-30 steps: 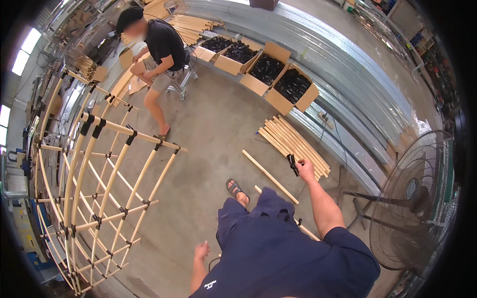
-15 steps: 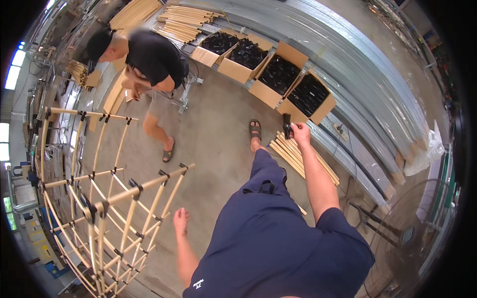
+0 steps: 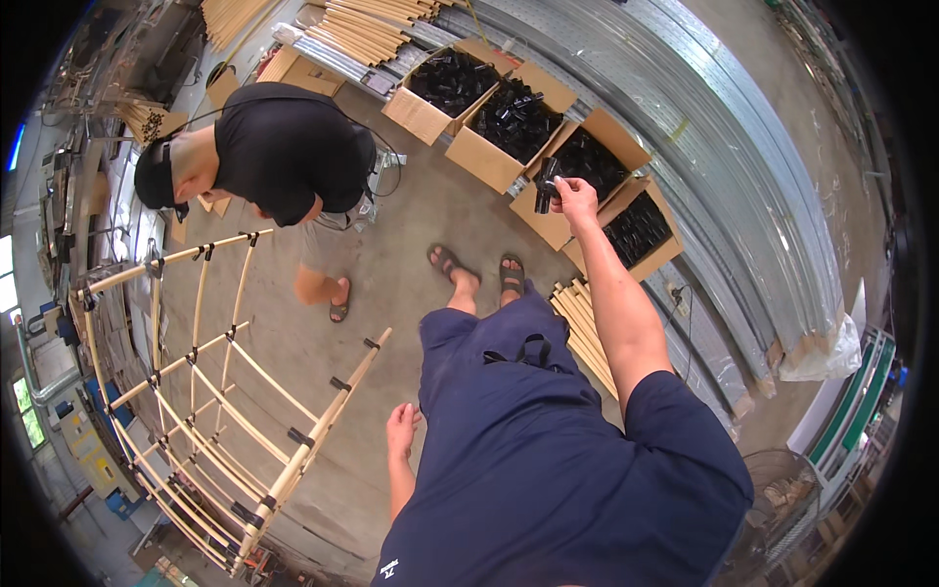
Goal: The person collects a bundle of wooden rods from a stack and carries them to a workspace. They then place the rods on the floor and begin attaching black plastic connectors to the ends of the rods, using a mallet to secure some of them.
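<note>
My right hand is closed on a black plastic pipe connector, gripping it by its side. It is raised over the front edge of an open cardboard box heaped with similar black pieces. My left hand hangs beside my left thigh with its fingers loosely bent and apart, and nothing shows in it. To the left of that hand stands a frame of tan rods joined by black connectors.
More boxes of black parts stand in the row, beside long wrapped metal profiles. Loose tan rods lie by my right leg. A person in black bends over behind the frame at left.
My right hand has moved up and slightly left with the connector, over the boxes. Both my feet now show. The person at left has bent further down, and the frame appears shifted in view.
</note>
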The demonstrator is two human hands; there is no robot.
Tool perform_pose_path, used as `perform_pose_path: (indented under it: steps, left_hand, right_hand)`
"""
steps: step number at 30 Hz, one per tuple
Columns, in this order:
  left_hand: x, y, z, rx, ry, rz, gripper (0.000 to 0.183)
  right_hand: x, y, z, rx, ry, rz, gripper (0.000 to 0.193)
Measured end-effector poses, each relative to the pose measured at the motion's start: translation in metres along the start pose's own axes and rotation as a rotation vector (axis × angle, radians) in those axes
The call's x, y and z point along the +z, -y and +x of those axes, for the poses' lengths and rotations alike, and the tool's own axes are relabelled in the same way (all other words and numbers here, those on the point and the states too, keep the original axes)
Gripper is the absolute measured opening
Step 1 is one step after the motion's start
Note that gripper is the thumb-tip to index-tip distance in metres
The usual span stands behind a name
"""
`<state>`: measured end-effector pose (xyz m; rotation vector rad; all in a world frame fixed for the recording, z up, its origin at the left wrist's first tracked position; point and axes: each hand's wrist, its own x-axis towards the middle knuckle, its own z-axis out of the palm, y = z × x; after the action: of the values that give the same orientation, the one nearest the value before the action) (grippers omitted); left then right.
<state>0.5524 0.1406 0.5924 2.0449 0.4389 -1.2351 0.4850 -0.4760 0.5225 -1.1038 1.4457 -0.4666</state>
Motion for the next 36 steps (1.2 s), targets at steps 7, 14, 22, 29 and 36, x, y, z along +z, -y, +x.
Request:
perform_pose_path:
  steps: [7,14,22,29,36]
  left_hand:
    - [-0.023,-0.148,0.088,0.121,0.046,0.116,0.049]
    - [-0.049,-0.243,0.094,0.026,-0.033,0.219,0.050]
    - [0.013,-0.347,0.076,0.059,0.119,0.511,0.045]
    - [0.075,-0.424,0.089,0.261,0.202,0.565,0.037]
    - [0.086,-0.427,0.090,0.271,0.216,0.565,0.026]
  right_hand:
    - [0.023,0.020,0.039,0.038,-0.093,0.012,0.030]
    - [0.016,-0.059,0.073,0.132,-0.141,-0.363,0.030]
    - [-0.052,-0.161,0.064,0.379,-0.273,-0.365,0.025]
    - [-0.108,-0.177,0.061,0.505,-0.308,-0.418,0.026]
    - [-0.117,-0.186,0.080,0.474,-0.303,-0.343,0.025]
